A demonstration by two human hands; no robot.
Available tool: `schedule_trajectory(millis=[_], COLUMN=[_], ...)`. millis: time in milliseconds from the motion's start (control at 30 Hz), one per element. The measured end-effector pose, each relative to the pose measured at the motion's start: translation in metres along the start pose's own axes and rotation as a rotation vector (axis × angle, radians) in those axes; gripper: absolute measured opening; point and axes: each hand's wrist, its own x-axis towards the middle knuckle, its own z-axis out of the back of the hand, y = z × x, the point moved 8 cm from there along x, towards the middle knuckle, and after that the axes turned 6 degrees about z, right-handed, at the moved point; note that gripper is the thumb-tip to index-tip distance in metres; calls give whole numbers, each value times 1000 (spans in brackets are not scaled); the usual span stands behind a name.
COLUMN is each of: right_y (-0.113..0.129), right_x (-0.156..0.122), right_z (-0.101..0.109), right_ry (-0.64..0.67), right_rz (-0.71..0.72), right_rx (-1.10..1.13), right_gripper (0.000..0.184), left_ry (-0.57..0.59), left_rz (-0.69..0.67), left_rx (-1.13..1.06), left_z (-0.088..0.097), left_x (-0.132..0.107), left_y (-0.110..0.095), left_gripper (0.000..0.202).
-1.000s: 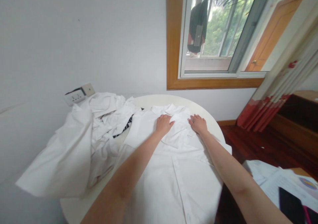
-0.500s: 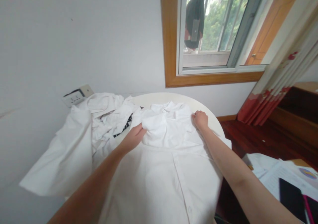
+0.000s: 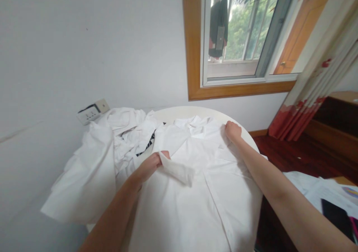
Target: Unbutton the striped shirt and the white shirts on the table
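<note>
A white button-up shirt (image 3: 195,192) lies spread over a round white table (image 3: 179,112), its collar toward the far edge and its button strip running toward me. My left hand (image 3: 156,161) is closed on a fold of the shirt at its left side, and a flap of cloth stands up from the fingers. At the shirt's far right shoulder, my right hand (image 3: 233,131) is closed on the fabric edge. The fingertips of both hands are partly hidden.
A heap of white clothes (image 3: 95,162) covers the table's left side against the wall, beside a black-patterned strip (image 3: 147,145). A wall socket (image 3: 91,113) sits behind it. At lower right are papers (image 3: 324,194) and a black phone (image 3: 337,216). A window (image 3: 235,39) is ahead.
My left hand has drawn its fold of cloth nearer to me, and the upper shirt lies flatter. My right hand stays at the right shoulder. The view has shifted slightly.
</note>
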Motion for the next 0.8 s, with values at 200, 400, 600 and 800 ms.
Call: schedule_trajectory(millis=[200, 400, 600, 800], right_y=[-27, -7, 24, 19], right_x=[21, 33, 58, 75], right_z=[-6, -13, -22, -37], right_ry=[106, 71, 31, 80], right_rz=[-131, -26, 104, 106], right_rx=[-1, -39, -63, -70], right_gripper=[39, 53, 50, 55], left_ry=[272, -109, -60, 39], left_rz=[220, 221, 304, 341], left_rx=[-130, 558, 634, 806], left_z=[-39, -14, -22, -31], left_x=[2, -1, 0, 0], left_y=[7, 10, 26, 18], left_gripper=[38, 40, 37, 26])
